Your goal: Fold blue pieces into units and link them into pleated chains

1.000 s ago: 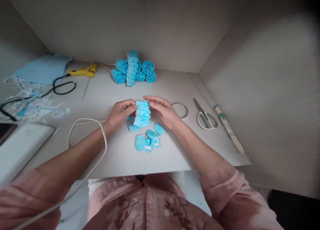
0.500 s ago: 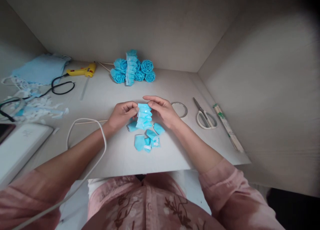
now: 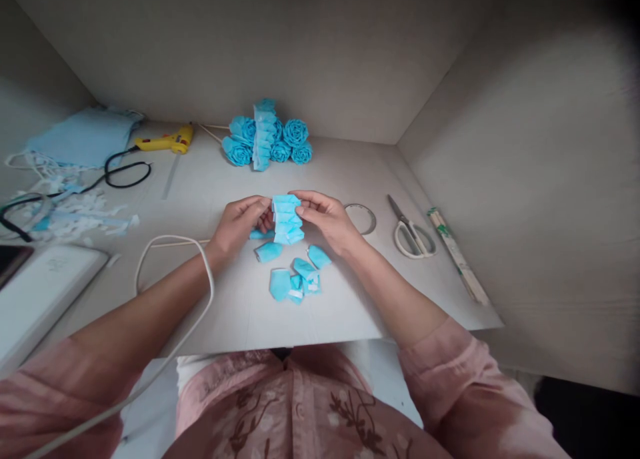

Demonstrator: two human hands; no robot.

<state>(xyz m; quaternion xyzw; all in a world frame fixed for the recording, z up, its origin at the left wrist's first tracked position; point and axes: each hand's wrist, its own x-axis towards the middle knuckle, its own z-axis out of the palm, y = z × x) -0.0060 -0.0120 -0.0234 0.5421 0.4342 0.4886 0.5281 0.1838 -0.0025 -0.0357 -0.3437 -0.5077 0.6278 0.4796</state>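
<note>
A pleated strip of light-blue mask fabric hangs between my hands, just above the table. My left hand pinches its left edge near the top. On the other side, my right hand grips the right edge between thumb and fingers. Below the strip lie several cut blue petal-shaped pieces, among them a rounded petal piece and another petal piece. Part of a further blue piece shows by my left fingers. A thin wooden stick passes behind my left wrist.
Blue fabric roses on sticks lie at the back, a ruffled strip across them. Scissors, a tape roll and packaged sticks are right. Left are a yellow glue gun, face masks, scraps and a white cable.
Both hands have lifted the pleated strip slightly away from me, uncovering more of the petal piece beneath. My left fingers have shifted along its edge.
</note>
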